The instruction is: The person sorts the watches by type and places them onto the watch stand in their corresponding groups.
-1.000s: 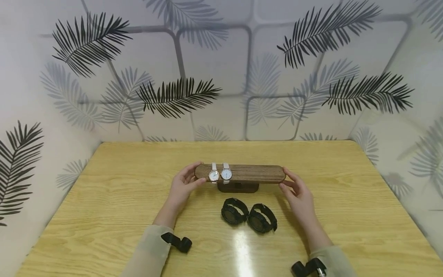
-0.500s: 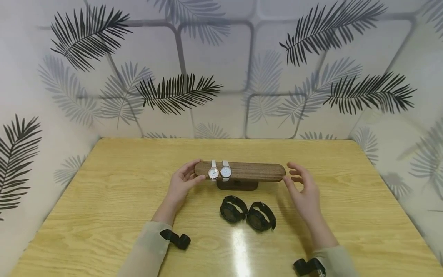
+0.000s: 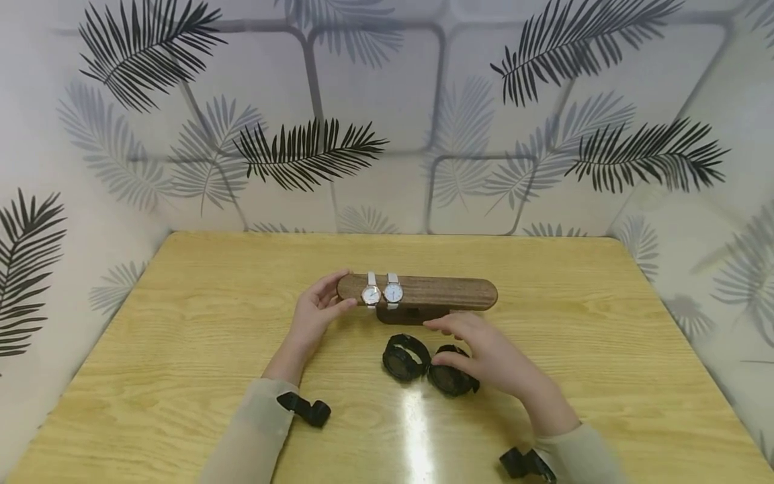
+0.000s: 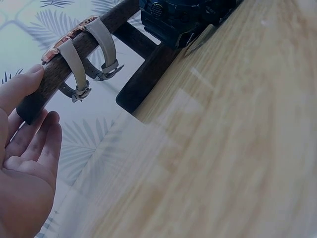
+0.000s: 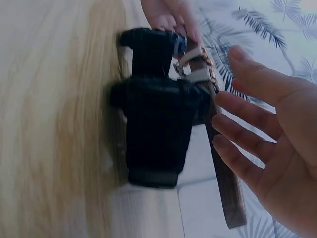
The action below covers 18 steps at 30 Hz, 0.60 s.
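Observation:
A dark wooden watch stand [image 3: 447, 293] bears two white-strapped watches, the outer one [image 3: 371, 294] and the inner one [image 3: 393, 292], side by side toward its left end. My left hand [image 3: 314, 312] holds that left end, thumb in front and fingers behind; in the left wrist view the thumb [image 4: 25, 87] lies against the bar. Two black watches stand on the table before the stand: a left one [image 3: 404, 359] and a right one [image 3: 447, 380]. Over the right black watch hovers my right hand [image 3: 492, 353], fingers spread and nothing between them, partly hiding it.
The wooden table [image 3: 181, 349] reaches back to a wall [image 3: 387, 202] with a leaf pattern. Black wrist cameras sit on both sleeves, the left camera [image 3: 311, 409] and the right camera [image 3: 526, 464]. Light glares on the table in front of the black watches.
My right hand has let go of the stand's right end and moved left and nearer, over the right black watch. My left hand stays at the stand's left end.

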Each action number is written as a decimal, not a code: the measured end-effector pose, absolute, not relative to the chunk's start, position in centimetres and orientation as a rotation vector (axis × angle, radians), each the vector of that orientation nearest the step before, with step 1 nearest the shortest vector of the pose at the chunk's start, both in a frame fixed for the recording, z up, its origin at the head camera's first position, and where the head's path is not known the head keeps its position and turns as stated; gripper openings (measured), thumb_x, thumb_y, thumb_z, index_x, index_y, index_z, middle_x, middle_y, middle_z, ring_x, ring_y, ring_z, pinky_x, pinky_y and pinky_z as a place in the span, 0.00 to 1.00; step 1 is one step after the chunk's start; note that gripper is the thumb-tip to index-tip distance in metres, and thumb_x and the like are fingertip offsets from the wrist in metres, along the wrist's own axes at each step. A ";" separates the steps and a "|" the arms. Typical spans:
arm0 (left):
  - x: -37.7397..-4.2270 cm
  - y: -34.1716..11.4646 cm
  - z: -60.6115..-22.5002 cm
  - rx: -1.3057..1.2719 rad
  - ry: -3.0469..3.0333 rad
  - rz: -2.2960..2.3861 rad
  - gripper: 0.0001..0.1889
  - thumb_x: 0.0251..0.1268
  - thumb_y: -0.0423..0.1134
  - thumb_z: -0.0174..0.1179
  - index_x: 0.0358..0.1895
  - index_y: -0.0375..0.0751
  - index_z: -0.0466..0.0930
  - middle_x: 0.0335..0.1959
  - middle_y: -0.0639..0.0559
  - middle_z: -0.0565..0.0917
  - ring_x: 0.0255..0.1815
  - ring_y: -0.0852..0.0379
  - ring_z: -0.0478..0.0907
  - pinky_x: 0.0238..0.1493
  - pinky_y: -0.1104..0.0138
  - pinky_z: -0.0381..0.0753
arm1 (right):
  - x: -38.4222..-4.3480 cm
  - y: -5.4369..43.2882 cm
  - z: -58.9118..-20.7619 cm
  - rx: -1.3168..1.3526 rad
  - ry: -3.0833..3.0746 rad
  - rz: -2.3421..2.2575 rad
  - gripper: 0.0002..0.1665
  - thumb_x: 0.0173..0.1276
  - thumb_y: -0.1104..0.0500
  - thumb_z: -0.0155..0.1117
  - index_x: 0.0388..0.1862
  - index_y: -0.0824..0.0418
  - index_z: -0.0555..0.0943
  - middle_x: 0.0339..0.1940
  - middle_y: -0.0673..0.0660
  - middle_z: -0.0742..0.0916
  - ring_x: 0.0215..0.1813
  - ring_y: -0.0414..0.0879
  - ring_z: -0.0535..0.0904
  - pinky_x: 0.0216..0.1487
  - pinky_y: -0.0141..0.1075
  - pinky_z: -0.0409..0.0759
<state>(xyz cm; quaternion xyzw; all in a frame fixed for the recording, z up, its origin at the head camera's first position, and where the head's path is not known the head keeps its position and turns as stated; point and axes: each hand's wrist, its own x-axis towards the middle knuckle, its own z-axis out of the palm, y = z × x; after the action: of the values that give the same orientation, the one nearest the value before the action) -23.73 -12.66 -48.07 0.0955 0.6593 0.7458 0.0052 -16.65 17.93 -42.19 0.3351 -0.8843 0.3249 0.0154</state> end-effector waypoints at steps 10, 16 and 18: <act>-23.6 -12.6 -47.8 0.266 2.048 2.328 0.30 0.57 0.30 0.68 0.65 0.40 0.71 0.66 0.48 0.70 0.67 0.55 0.66 0.65 0.68 0.67 | -16.5 15.2 -42.4 1.224 -2.815 0.760 0.31 0.62 0.47 0.68 0.62 0.56 0.76 0.57 0.49 0.82 0.57 0.45 0.76 0.59 0.44 0.74; -23.6 -12.6 -47.9 0.268 2.050 2.331 0.30 0.57 0.30 0.68 0.65 0.40 0.71 0.66 0.48 0.70 0.67 0.55 0.66 0.65 0.67 0.67 | -16.7 14.1 -42.5 1.297 -2.839 0.632 0.33 0.63 0.47 0.67 0.65 0.55 0.73 0.61 0.51 0.80 0.60 0.48 0.75 0.62 0.45 0.73; -23.7 -12.6 -47.9 0.274 2.048 2.333 0.30 0.57 0.30 0.68 0.65 0.40 0.71 0.66 0.49 0.70 0.67 0.55 0.66 0.65 0.67 0.67 | -16.7 13.9 -42.6 1.305 -2.847 0.622 0.33 0.62 0.48 0.68 0.66 0.55 0.73 0.60 0.52 0.80 0.60 0.48 0.76 0.61 0.44 0.74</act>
<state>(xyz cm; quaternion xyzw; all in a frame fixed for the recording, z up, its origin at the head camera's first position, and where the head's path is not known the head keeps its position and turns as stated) -23.65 -12.63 -47.91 0.0878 0.6570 0.7486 0.0125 -16.71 13.87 -42.64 0.4085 -0.8914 0.1947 -0.0259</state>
